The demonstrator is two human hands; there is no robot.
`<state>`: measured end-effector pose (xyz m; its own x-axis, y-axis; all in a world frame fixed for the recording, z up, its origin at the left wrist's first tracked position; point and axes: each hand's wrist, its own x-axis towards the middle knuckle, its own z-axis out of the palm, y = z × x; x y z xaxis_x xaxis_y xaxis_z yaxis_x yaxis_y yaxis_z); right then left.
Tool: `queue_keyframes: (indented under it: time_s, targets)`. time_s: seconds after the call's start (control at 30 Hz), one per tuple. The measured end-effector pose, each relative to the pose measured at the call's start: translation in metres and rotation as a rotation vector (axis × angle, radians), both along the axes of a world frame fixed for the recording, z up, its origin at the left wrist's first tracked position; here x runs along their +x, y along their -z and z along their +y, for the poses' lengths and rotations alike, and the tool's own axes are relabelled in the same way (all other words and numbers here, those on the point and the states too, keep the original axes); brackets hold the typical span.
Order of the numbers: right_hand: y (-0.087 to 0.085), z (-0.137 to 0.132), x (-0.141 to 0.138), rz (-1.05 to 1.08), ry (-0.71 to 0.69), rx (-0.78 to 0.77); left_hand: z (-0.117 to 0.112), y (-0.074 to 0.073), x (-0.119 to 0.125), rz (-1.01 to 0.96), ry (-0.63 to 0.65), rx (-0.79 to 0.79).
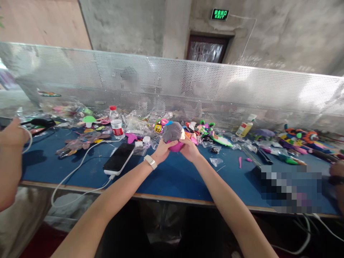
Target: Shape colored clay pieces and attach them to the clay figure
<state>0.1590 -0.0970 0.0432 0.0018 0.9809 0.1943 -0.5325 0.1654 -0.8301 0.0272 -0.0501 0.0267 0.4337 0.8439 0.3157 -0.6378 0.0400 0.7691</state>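
Fingers (172,144) of the left hand (162,151) and right hand (190,150) grip a gray lump (172,132) (magenta underneath).

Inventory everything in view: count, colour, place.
Tabletop: one, blue, centre.
Rounded clay-like piece: one, grey and magenta, centre.
Toy-like figures: many, multicoloured, far tabletop.
Crumpled plastic wrappings: many, clear, among figures.
Red-capped plastic bottle: one, clear, left of piece.
White-capped bottle: one, yellowish, right.
Flat phone-like device: one, black and white, left.
Cables: several, white, left and lower right.
Perforated metal screen: one, silver, behind tabletop.
Concrete wall: one, grey, background.
Exit sign: one, black and green, on wall.
Co-workers' arms: two, side edges.
Wristband: one, white, left wrist.
Left hand, right hand: one each, bare, on piece.
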Motion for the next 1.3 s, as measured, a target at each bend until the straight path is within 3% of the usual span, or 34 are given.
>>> queue_keyframes:
  time_s: [0.3,0.67,0.93,1.3]
  targets:
    - [0.001,-0.001,0.002,0.001,-0.030,0.062,0.001,-0.001,-0.001,0.006,-0.005,-0.027]
    - [0.008,0.004,0.002,-0.077,0.061,0.189,-0.002,-0.007,-0.002,-0.054,-0.004,-0.042]
    - [0.009,0.005,0.004,-0.136,0.079,0.172,-0.002,-0.008,-0.003,-0.005,0.012,0.020]
    - [0.005,0.003,0.001,-0.153,0.119,0.172,-0.001,-0.009,-0.003,-0.049,0.061,-0.046]
